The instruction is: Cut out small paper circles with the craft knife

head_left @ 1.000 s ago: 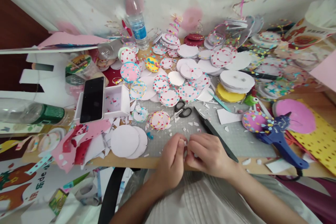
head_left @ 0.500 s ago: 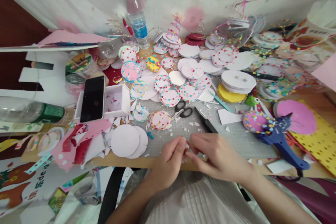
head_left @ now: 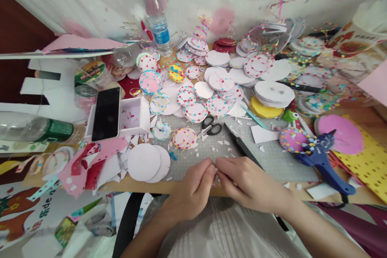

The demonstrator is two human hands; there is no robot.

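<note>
My left hand [head_left: 195, 187] and my right hand [head_left: 242, 179] meet at the front edge of the table, fingertips pinched together. Whatever lies between the fingers is mostly hidden; only a small pale bit shows there. Just beyond them are black-handled scissors [head_left: 212, 125] and a black craft knife [head_left: 240, 143], both on the grey cutting mat [head_left: 187, 165]. To the left of my left hand lie plain white paper discs [head_left: 145, 162] and a disc edged with coloured dots [head_left: 184, 138].
Many decorated discs crowd the table's back. A white box [head_left: 142, 115] with a phone [head_left: 106, 113] across it stands left. A water bottle [head_left: 159, 28] is behind. A blue glue gun [head_left: 325, 161] lies right, near yellow dotted paper [head_left: 370, 165]. Paper scraps [head_left: 99, 165] spill at left.
My right hand has moved slightly left and its raised fingers have closed in, so both hands' fingertips now touch. More of the craft knife shows. The table items stay put.
</note>
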